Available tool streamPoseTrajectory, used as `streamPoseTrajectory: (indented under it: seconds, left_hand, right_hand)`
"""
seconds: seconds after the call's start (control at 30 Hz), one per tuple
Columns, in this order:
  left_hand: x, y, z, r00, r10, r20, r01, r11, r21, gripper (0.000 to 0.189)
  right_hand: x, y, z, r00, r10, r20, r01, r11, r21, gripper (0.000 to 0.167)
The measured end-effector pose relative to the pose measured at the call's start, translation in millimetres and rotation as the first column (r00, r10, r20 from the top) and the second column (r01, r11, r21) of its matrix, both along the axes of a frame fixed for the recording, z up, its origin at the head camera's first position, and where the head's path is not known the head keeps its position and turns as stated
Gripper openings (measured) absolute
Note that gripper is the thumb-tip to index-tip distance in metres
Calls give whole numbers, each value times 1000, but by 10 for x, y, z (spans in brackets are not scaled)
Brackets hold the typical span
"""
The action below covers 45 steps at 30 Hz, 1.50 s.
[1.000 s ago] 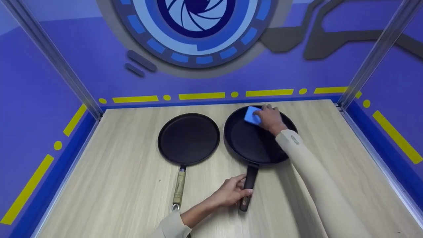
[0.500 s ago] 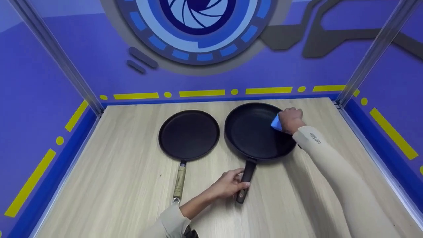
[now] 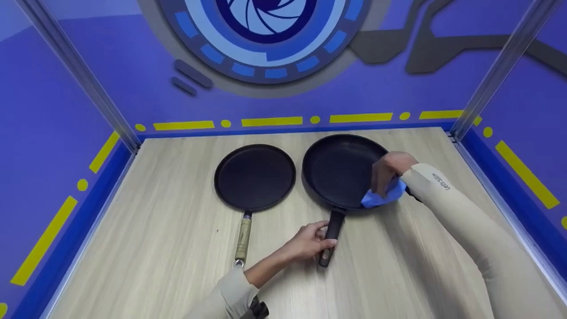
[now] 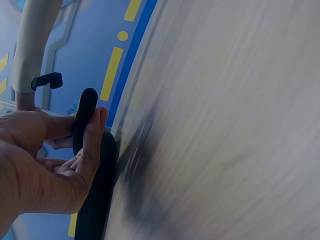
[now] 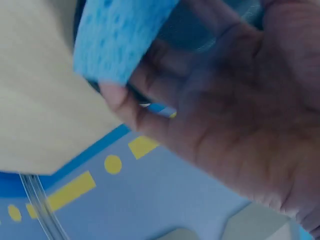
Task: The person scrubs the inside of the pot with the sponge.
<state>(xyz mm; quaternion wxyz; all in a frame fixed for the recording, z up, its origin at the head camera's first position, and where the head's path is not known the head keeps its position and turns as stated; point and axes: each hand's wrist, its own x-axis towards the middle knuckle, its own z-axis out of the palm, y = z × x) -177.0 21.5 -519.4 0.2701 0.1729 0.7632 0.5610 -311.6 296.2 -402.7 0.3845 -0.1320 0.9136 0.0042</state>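
A deep black frying pan (image 3: pixel 339 170) rests on the wooden table, its dark handle pointing toward the front. My left hand (image 3: pixel 306 241) grips that handle (image 4: pixel 86 117) between thumb and fingers. At the pan's right front rim, my right hand (image 3: pixel 390 170) holds a blue sponge (image 3: pixel 383 194). The right wrist view shows the sponge's porous surface (image 5: pixel 117 40), with fingers against its edge. To the left lies a flat black griddle pan (image 3: pixel 254 177), untouched, with a bamboo-look handle (image 3: pixel 243 239) and a metal ring at its end.
Both pans sit side by side near the back of the light wooden table (image 3: pixel 177 212). Blue-purple panels (image 3: pixel 266 102) with yellow marks stand behind and at both sides. Metal posts (image 3: pixel 88 84) rise at the back corners.
The right hand has carried the sponge from the pan's far side along its right side to the right front rim. The left hand keeps its grip on the handle.
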Motion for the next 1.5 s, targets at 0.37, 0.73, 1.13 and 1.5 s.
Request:
streamPoseTrajectory:
  seconds: [0.37, 0.73, 1.13, 1.5]
  left_hand:
    - [-28, 21, -3, 1000, -9, 28, 8, 1000, 28, 52]
    - [7, 25, 1, 996, 0, 84, -5, 998, 59, 57]
    - [-9, 63, 40, 998, -11, 69, 7, 998, 58, 55]
    - [-33, 72, 53, 998, -8, 63, 6, 999, 31, 50]
  right_hand:
    - [-126, -223, -626, 998, 56, 0, -48, 867, -496, 53]
    - [-459, -675, -928, 899, -91, -429, -122, 888, -444, 53]
    - [-778, -520, -975, 819, -203, -536, 15, 942, -335, 55]
    - [-556, -619, -888, 883, -15, -470, -133, 951, -279, 48]
